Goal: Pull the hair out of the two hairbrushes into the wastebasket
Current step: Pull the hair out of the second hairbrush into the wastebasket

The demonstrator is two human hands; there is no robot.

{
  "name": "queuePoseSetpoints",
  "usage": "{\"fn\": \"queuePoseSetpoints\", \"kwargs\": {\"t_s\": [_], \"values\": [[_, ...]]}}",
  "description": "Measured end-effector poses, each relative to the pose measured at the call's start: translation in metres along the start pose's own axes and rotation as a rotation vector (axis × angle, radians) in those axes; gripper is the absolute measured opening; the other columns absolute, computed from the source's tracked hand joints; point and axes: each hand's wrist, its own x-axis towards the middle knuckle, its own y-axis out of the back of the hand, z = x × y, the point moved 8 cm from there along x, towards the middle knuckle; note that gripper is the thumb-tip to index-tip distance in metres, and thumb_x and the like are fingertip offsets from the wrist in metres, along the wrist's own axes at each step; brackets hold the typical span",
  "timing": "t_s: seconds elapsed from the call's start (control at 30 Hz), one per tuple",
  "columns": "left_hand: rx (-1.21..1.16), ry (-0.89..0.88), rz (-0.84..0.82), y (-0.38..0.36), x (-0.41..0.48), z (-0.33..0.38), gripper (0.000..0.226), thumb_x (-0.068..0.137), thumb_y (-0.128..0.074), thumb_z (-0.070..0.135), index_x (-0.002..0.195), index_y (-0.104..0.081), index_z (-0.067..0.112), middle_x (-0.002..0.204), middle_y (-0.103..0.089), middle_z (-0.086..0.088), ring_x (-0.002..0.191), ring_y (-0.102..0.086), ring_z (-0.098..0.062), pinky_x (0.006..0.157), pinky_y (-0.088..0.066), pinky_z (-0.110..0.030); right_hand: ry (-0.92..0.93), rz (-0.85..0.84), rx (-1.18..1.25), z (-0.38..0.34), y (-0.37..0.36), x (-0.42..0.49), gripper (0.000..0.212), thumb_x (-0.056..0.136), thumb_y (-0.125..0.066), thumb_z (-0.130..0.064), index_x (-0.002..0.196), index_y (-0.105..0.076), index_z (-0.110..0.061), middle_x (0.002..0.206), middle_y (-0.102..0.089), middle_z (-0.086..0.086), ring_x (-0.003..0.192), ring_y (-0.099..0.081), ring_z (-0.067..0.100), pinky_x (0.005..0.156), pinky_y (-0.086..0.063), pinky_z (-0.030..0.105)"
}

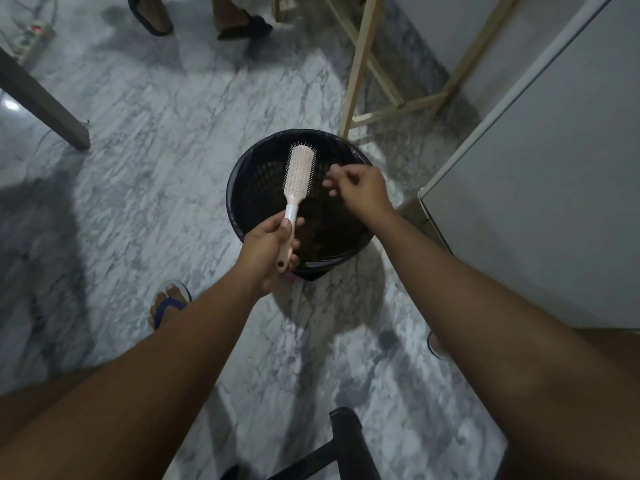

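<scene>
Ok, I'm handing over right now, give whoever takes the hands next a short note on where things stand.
Left hand: shut on the handle of the pink hairbrush, held bristles up over the wastebasket.
Right hand: beside the brush head, over the basket, fingers pinched loosely; whether any hair is between them is too fine to tell.
Wastebasket: black, lined, on the marble floor, with dark clumps that look like hair inside.
Done: this brush's bristles look mostly clear.
Left: check this brush, drop any last strands. Only one brush is in view, so the second brush's state is unknown.
</scene>
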Motion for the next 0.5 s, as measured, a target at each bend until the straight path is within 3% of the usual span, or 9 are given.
{"fn": "queuePoseSetpoints", "kwargs": {"t_s": [0.07,0.13,0.33,0.5], "values": [[-0.004,0.006,-0.015,-0.002,0.002,0.0,0.032,0.102,-0.051,0.014,0.132,-0.061,0.014,0.112,-0.071,-0.004,0.067,-0.055,-0.013,0.047,-0.045,-0.025,-0.02,-0.158,-0.016,-0.002,-0.015,-0.01,0.025,0.096,-0.062,-0.041,0.1,-0.075,-0.02,0.095,-0.077,0.004,0.078,-0.074,0.013,0.064,-0.058,0.03],[-0.002,0.018,-0.039,-0.003,0.003,-0.001,0.033,0.102,-0.052,0.014,0.133,-0.061,0.015,0.109,-0.068,-0.007,0.07,-0.056,-0.014,0.049,-0.046,-0.026,-0.012,-0.258,-0.027,-0.007,-0.023,-0.016,0.017,0.089,-0.07,-0.045,0.087,-0.075,-0.029,0.092,-0.078,0.003,0.082,-0.075,0.014,0.065,-0.057,0.027],[-0.004,0.026,-0.083,-0.004,0.003,-0.002,0.033,0.102,-0.051,0.015,0.134,-0.06,0.015,0.106,-0.061,-0.009,0.071,-0.054,-0.015,0.049,-0.046,-0.026,0.124,-0.231,-0.254,-0.017,-0.024,-0.005,0.027,0.084,-0.077,-0.038,0.076,-0.078,-0.012,0.063,-0.073,0.0,0.054,-0.063,0.0,0.056,-0.045,0.012],[0.0,0.018,-0.046,-0.002,0.006,-0.003,0.033,0.102,-0.051,0.016,0.134,-0.06,0.012,0.106,-0.063,-0.008,0.068,-0.055,-0.013,0.046,-0.044,-0.024,0.201,-0.239,-0.273,-0.025,-0.025,-0.006,0.032,0.094,-0.064,-0.036,0.076,-0.071,-0.012,0.065,-0.072,-0.001,0.056,-0.064,0.013,0.059,-0.051,0.03]]}}
